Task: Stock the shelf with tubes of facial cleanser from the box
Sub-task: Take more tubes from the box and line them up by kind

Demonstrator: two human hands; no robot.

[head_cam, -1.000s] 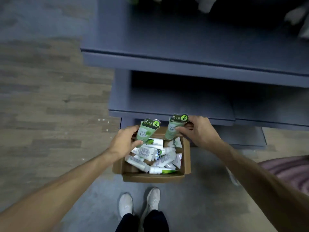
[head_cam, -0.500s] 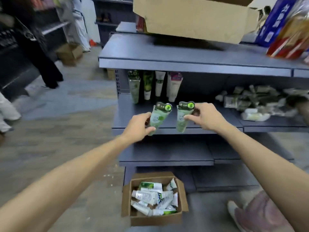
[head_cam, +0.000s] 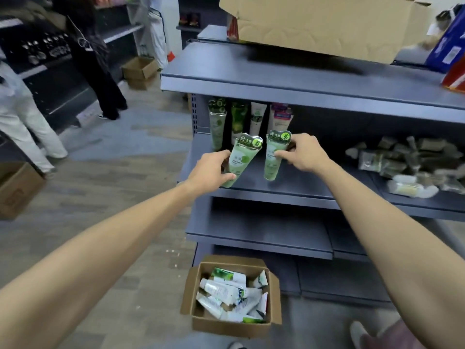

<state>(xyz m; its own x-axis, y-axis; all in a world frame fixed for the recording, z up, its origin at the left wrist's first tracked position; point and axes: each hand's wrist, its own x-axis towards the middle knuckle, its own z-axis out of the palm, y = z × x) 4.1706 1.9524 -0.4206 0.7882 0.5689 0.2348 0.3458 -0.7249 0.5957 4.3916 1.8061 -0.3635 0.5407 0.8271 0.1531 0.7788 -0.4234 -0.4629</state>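
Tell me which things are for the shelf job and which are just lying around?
For the job: left hand with green tube; right hand with second green tube; box of tubes; shelf.
Lying around: big cardboard box; pile of packets.

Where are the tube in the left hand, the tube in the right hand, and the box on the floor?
left-hand tube (head_cam: 240,161): head view, printed body.
right-hand tube (head_cam: 273,162): head view, green body.
box (head_cam: 230,327): head view, front wall.

blurred packets (head_cam: 412,165), top box (head_cam: 327,23) cropped
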